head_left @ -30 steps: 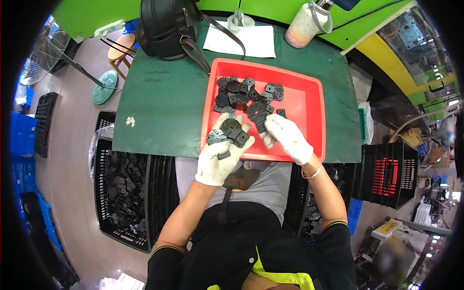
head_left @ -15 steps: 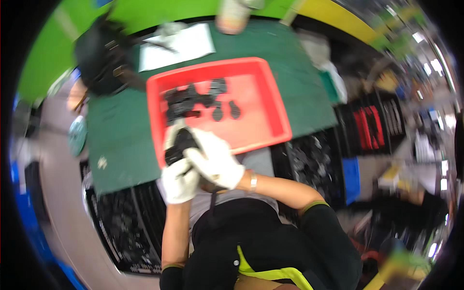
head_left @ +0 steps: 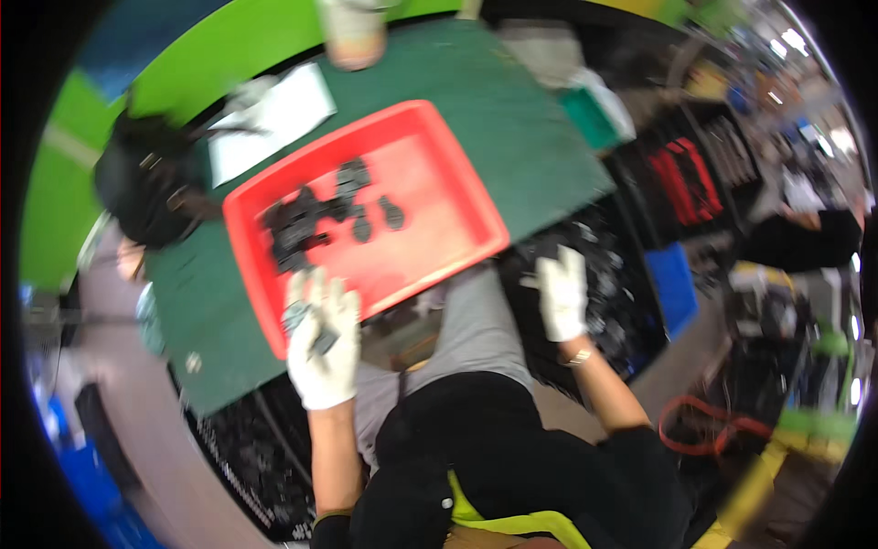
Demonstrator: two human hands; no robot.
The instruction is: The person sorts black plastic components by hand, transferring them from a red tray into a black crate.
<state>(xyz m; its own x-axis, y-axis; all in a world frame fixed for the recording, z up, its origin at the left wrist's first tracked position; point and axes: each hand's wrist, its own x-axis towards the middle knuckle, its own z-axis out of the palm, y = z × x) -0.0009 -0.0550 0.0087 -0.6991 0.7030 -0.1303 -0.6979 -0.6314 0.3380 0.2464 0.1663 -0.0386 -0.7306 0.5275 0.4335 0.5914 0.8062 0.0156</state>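
My left hand [head_left: 327, 352], in a white glove, is at the near left edge of a red tray [head_left: 491, 229]. Its palm faces up and holds a small dark grey part [head_left: 325, 341]; a grey-green piece [head_left: 294, 316] shows beside the fingers. Motion blur hides their exact kind. Over a black crate [head_left: 640, 343] of small dark parts, right of my lap, is my gloved right hand [head_left: 562, 297]. Its fingers are stretched out, and I see nothing held in them. Several black moulded parts [head_left: 297, 224] lie heaped in the tray's left half, with two flat oval pieces [head_left: 391, 212] beside them.
The tray stands on a green table [head_left: 540, 174]. A black bag [head_left: 151, 178], a white sheet [head_left: 274, 123] and a pale container [head_left: 354, 37] are along its far side. Another crate of dark parts [head_left: 242, 457] sits below left, and a blue bin [head_left: 672, 288] stands at the right.
My hands were together around a black part over the tray's near edge. They are now apart: the right has swung out to the right-hand crate, the left stays by the tray. The view has turned.
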